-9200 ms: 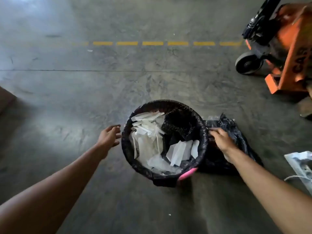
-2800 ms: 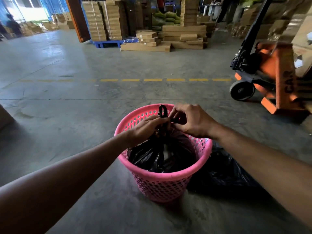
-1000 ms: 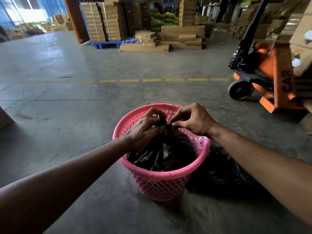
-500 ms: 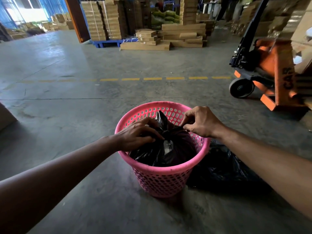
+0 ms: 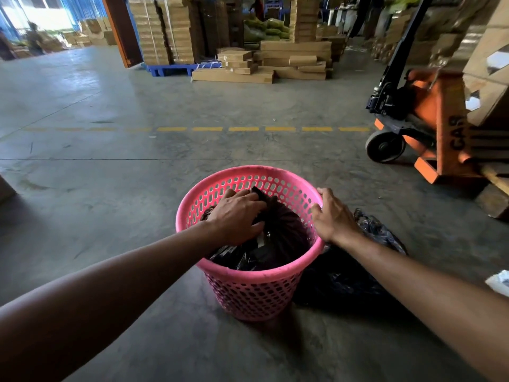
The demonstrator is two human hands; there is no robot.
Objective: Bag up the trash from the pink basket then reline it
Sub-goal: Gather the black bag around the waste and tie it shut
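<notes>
Warehouse floor: pink basket (image 5: 256, 285) upright, tied bag (image 5: 278, 232) knot up.

Both bare forearms reach forward. The left hand (image 5: 238, 216) lies palm down with fingers curled in a closed grip. The right hand (image 5: 332, 217) is cupped, fingers bent over, thumb inward.

Single head-worn wide-angle view, facing forward and down, close above pink basket (image 5: 256, 274); warehouse floor (image 5: 110, 188) stretching beyond.
</notes>
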